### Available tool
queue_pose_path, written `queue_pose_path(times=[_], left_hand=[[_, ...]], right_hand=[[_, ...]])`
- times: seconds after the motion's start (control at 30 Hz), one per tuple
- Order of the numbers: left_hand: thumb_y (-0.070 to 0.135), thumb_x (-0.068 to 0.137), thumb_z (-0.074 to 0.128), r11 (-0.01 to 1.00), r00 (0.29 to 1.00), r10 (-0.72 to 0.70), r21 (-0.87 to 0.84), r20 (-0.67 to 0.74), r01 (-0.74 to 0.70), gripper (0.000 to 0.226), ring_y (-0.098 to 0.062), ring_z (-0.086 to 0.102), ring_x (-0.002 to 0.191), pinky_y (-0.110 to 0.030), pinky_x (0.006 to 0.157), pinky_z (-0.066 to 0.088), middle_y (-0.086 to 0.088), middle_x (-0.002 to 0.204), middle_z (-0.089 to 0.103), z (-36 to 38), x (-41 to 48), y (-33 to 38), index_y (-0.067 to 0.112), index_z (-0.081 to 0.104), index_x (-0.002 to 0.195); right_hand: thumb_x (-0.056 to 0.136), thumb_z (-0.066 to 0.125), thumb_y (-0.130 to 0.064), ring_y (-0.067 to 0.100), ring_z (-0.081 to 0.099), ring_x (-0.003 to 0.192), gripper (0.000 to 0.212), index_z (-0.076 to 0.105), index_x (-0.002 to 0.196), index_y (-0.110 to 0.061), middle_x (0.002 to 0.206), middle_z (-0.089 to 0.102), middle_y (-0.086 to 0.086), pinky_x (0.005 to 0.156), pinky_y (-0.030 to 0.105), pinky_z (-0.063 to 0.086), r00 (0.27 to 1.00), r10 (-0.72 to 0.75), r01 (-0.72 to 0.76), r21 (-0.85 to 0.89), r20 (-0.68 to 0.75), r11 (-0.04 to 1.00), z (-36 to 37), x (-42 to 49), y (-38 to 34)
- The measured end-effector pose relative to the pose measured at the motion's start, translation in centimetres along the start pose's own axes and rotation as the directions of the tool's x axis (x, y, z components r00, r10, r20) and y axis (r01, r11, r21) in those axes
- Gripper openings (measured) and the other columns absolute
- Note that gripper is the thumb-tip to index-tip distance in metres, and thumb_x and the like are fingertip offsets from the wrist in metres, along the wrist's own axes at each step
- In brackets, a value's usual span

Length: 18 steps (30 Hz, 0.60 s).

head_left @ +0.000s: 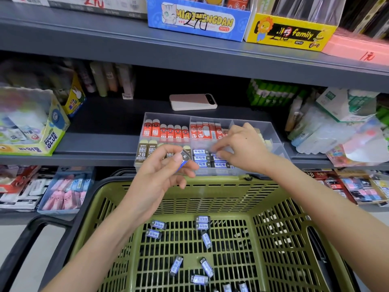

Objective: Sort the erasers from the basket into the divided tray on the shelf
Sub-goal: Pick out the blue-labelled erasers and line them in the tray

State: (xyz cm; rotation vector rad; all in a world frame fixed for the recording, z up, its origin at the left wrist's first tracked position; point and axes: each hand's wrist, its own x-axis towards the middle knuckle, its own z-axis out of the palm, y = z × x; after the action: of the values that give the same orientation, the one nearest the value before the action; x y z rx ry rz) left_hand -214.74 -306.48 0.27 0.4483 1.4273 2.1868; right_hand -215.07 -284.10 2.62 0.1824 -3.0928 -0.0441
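Erasers [205,239] in blue-and-white sleeves lie scattered on the floor of the green basket [221,185]. Above its far rim the left hand [160,175] pinches one more blue eraser [184,159] between thumb and fingers. Just beyond, the right hand [242,144] reaches into the clear divided tray [168,118] on the shelf [101,123], its fingers bent over the stacked blue erasers [201,158] in the front middle compartment; blur hides whether they grip anything. Behind the tray lies a phone [192,101].

Head view, looking forward and down, close over shelf [101,123]
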Motion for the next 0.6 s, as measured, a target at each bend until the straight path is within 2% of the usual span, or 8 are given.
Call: queue_pose_path(times=[0.07, 0.1, 0.17, 0.2, 0.33, 0.47, 0.53, 0.6], left_hand=[[0.03, 0.08, 0.055, 0.998, 1.0, 0.025, 0.05, 0.0, -0.025, 0.029, -0.017, 0.063, 0.063, -0.021, 0.047, 0.045, -0.012, 0.081, 0.072, 0.2, 0.0, 0.0, 0.011, 0.052, 0.102], [0.033, 0.08, 0.054, 0.996, 0.999, 0.038, 0.084, 0.005, -0.038, 0.031, -0.016, 0.061, 0.058, -0.02, 0.045, 0.044, -0.011, 0.079, 0.071, 0.4, 0.0, 0.0, 0.011, 0.051, 0.102], [0.038, 0.082, 0.051, 0.987, 0.999, 0.05, 0.152, 0.008, -0.051, 0.032, -0.013, 0.054, 0.049, -0.019, 0.042, 0.039, -0.006, 0.068, 0.067, 0.7, -0.1, -0.2, 0.012, 0.047, 0.1], [0.041, 0.083, 0.048, 0.982, 0.999, 0.052, 0.181, 0.003, -0.051, 0.031, -0.011, 0.049, 0.046, -0.019, 0.041, 0.037, -0.002, 0.062, 0.062, 0.9, -0.2, -0.3, 0.013, 0.045, 0.098], [0.047, 0.089, 0.038, 0.984, 0.998, 0.056, 0.171, 0.013, -0.058, 0.034, -0.009, 0.03, 0.044, -0.019, 0.042, 0.028, 0.006, 0.053, 0.04, 1.9, -0.4, -1.0, 0.013, 0.039, 0.095], [0.054, 0.091, 0.039, 0.996, 1.0, 0.014, 0.086, 0.027, -0.016, 0.038, -0.009, 0.032, 0.048, -0.019, 0.044, 0.031, 0.008, 0.058, 0.04, 3.1, -0.1, -1.1, 0.016, 0.04, 0.098], [0.056, 0.089, 0.039, 0.983, 0.999, 0.054, 0.178, -0.003, -0.052, 0.036, -0.01, 0.039, 0.054, -0.021, 0.048, 0.036, 0.008, 0.062, 0.045, 3.1, 0.2, -0.9, 0.022, 0.043, 0.103], [0.051, 0.091, 0.04, 0.881, 0.985, 0.168, 0.452, -0.025, -0.139, 0.028, -0.009, 0.047, 0.064, -0.019, 0.058, 0.042, 0.01, 0.069, 0.051, 2.8, 0.6, -0.8, 0.029, 0.045, 0.107]], right_hand=[[0.09, 0.056, -0.038, 0.009, 0.048, 0.098, 0.021, 0.068, 0.107, -0.036, 0.096, 0.067, -0.015, 0.082, 0.026, 0.023, 0.995, 0.016, -0.003, 0.126, -0.094, 0.992, -0.7, -0.7, -0.5], [0.088, 0.06, -0.037, 0.004, 0.049, 0.092, 0.018, 0.069, 0.103, -0.034, 0.09, 0.065, -0.02, 0.081, 0.024, 0.025, 0.991, 0.042, -0.005, 0.277, -0.127, 0.961, -1.2, -1.2, -0.9], [0.084, 0.067, -0.032, -0.005, 0.05, 0.083, 0.014, 0.07, 0.098, -0.033, 0.081, 0.063, -0.025, 0.079, 0.015, 0.033, 0.992, 0.05, 0.032, 0.616, -0.115, 0.787, -2.4, -2.2, -2.2], [0.082, 0.07, -0.028, -0.007, 0.051, 0.081, 0.016, 0.069, 0.097, -0.032, 0.08, 0.064, -0.025, 0.077, 0.008, 0.033, 0.995, 0.02, 0.055, 0.719, -0.095, 0.693, -2.9, -2.7, -2.9], [0.081, 0.071, -0.019, -0.009, 0.055, 0.084, 0.019, 0.068, 0.096, -0.031, 0.086, 0.066, -0.022, 0.08, 0.007, 0.036, 0.995, -0.013, 0.092, 0.835, -0.102, 0.543, -3.4, -4.2, -4.8], [0.082, 0.069, -0.014, -0.003, 0.053, 0.076, 0.015, 0.068, 0.089, -0.027, 0.084, 0.065, -0.017, 0.072, 0.013, 0.039, 0.989, 0.085, 0.081, 0.928, -0.12, 0.364, -3.1, -5.1, -4.9], [0.083, 0.068, -0.012, 0.0, 0.054, 0.075, 0.014, 0.066, 0.086, -0.026, 0.081, 0.065, -0.014, 0.071, 0.018, 0.042, 0.978, 0.173, 0.064, 0.958, -0.116, 0.279, -3.2, -5.2, -3.6], [0.083, 0.066, -0.005, 0.002, 0.057, 0.071, 0.015, 0.065, 0.085, -0.02, 0.074, 0.064, -0.009, 0.07, 0.015, 0.045, 0.945, 0.312, 0.042, 0.98, -0.102, 0.192, -3.2, -4.9, -1.6]])
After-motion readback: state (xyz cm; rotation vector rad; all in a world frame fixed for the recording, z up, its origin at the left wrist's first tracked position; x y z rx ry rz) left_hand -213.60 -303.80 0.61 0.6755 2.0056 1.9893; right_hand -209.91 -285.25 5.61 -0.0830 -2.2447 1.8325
